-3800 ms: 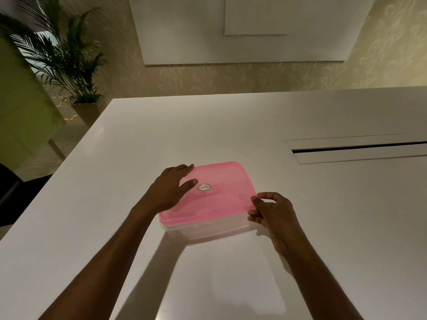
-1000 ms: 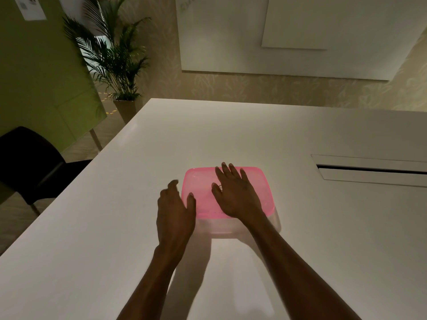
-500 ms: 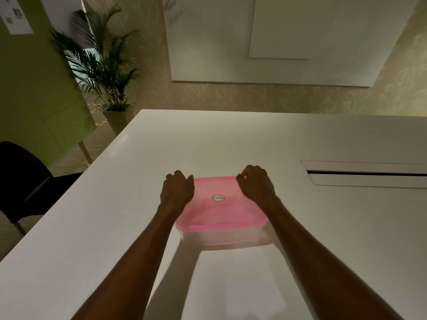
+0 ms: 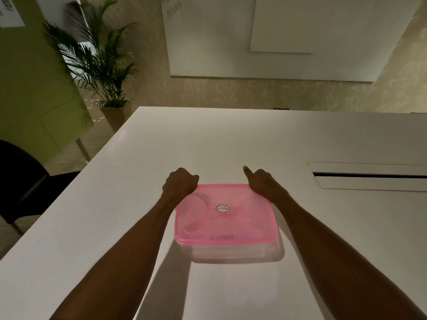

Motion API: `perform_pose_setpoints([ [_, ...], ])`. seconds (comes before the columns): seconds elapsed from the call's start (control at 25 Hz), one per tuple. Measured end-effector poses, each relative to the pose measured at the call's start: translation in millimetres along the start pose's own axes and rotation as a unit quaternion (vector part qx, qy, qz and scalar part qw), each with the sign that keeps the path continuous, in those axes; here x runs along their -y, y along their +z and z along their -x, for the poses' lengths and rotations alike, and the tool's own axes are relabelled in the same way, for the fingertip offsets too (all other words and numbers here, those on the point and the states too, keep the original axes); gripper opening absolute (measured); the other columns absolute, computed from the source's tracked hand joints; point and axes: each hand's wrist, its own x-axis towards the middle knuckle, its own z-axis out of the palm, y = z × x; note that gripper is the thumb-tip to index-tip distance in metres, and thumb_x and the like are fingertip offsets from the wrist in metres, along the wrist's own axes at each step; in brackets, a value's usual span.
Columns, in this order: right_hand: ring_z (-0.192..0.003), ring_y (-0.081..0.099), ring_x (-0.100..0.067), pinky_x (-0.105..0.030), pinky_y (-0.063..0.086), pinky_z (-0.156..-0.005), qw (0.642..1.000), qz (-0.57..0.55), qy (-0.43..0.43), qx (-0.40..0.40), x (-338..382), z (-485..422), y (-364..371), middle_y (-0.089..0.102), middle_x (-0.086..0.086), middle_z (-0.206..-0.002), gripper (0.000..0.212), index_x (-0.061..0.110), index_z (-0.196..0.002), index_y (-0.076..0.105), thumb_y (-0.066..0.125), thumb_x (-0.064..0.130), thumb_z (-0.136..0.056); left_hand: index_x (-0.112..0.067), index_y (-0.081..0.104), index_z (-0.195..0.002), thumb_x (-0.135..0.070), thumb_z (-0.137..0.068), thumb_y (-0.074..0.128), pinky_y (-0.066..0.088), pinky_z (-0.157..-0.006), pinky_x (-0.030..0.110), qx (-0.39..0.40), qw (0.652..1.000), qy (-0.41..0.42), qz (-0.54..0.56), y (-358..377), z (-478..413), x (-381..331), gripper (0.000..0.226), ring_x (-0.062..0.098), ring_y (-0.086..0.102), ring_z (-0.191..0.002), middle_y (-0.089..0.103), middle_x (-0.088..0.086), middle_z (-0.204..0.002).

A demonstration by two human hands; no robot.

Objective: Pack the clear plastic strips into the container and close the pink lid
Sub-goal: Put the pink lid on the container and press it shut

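Note:
A clear plastic container (image 4: 233, 251) stands on the white table (image 4: 208, 139), and the pink lid (image 4: 225, 220) lies flat on top of it. Faint pale shapes show through the lid; I cannot make out the clear strips as such. My left hand (image 4: 180, 184) sits at the lid's far left corner with its fingers curled over the edge. At the far right corner my right hand (image 4: 262, 184) has its fingers curled over the edge too, and one digit sticks out away from me.
A long cable slot (image 4: 369, 175) is cut into the table to the right of the container. A black chair (image 4: 20, 179) stands off the table's left edge, with a potted palm (image 4: 101, 65) beyond it.
Both hands went from lying on and beside the lid to curling over its two far corners. Since half a second ago, one digit of the right hand has stuck out.

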Motion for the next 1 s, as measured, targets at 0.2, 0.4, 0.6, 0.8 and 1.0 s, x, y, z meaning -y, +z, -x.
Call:
perform_pose_setpoints([
  [0.2,-0.122,0.061,-0.044,-0.044,0.049,-0.096,0.998,-0.027,0.003,-0.053,-1.8,0.4,6.5,0.065,-0.027,-0.128,0.072,-0.002,-0.131,0.061,0.034,0.059,-0.105,-0.012,0.045,-0.067,-0.032,-0.083,0.059,0.043,-0.065,0.03,-0.054,0.998,0.009,0.012,8.4,-2.9,6.2,0.029,0.028,0.057,-0.067,0.059,0.005,-0.072],
  [0.4,-0.124,0.061,-0.042,-0.049,0.048,-0.108,0.984,-0.082,0.026,-0.153,-0.9,34.3,-1.6,0.065,-0.023,-0.133,0.061,0.003,-0.131,0.063,0.032,0.05,-0.107,-0.006,0.061,-0.099,-0.046,-0.096,0.048,0.048,-0.086,0.04,-0.062,0.998,0.004,0.022,-3.1,14.2,5.4,0.042,0.039,0.065,-0.104,0.068,0.016,-0.112],
  [0.6,-0.126,0.061,-0.042,-0.049,0.047,-0.11,0.983,-0.057,0.098,-0.146,-30.8,97.1,4.3,0.063,-0.024,-0.137,0.078,0.003,-0.136,0.06,0.026,0.065,-0.104,-0.006,0.062,-0.115,-0.055,-0.103,0.034,0.046,-0.086,0.042,-0.051,0.999,0.018,0.003,-9.6,60.1,29.6,0.058,0.04,0.063,-0.109,0.067,0.018,-0.119],
  [0.8,-0.078,0.076,-0.035,-0.047,0.062,-0.088,0.983,-0.092,0.119,-0.104,-42.4,155.1,25.8,0.074,-0.017,-0.1,0.077,0.011,-0.114,0.062,0.019,0.073,-0.099,-0.007,0.054,-0.122,-0.061,-0.103,0.026,0.056,-0.089,0.046,-0.055,0.998,-0.02,0.038,2.5,124.6,49.1,0.064,0.044,0.067,-0.1,0.065,0.019,-0.117],
  [1.0,-0.059,0.073,-0.031,-0.034,0.062,-0.056,0.973,-0.151,0.129,-0.114,-41.3,169.2,33.6,0.072,-0.016,-0.094,0.073,0.007,-0.108,0.063,0.025,0.069,-0.102,-0.009,0.055,-0.112,-0.06,-0.105,0.025,0.044,-0.041,0.027,-0.074,0.99,-0.059,0.1,8.2,152.8,51.8,0.059,0.035,0.071,-0.059,0.058,0.005,-0.086],
])
